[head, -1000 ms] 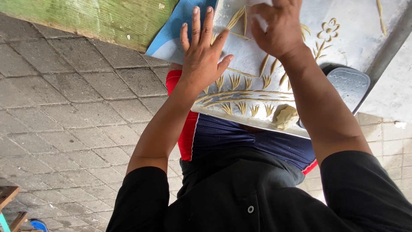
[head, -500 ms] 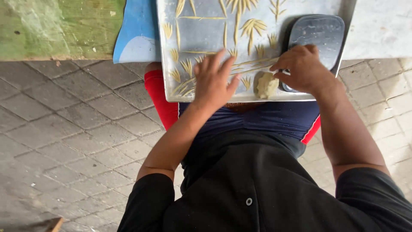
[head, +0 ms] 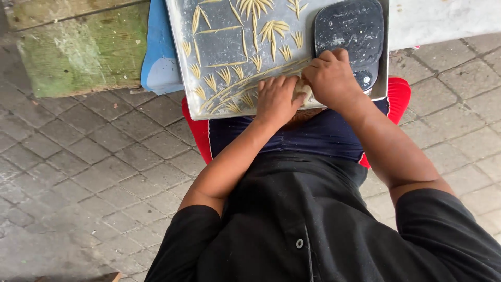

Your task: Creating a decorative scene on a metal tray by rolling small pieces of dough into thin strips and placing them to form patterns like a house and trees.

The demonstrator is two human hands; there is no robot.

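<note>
On the metal tray [head: 182,62], many pale dough leaves [head: 271,31] already lie arranged. Left hand [head: 275,99] and right hand [head: 330,77] meet, pinching 1 dough lump [head: 302,92]; bare patches remain unfilled.

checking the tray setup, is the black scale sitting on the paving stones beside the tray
No, the black scale sits on the metal tray at its far right corner, just beyond the right hand, not on the paving.

metal tray [head: 209,107]: top cut off | dough lump [head: 302,93]: mostly hidden between hands
</note>
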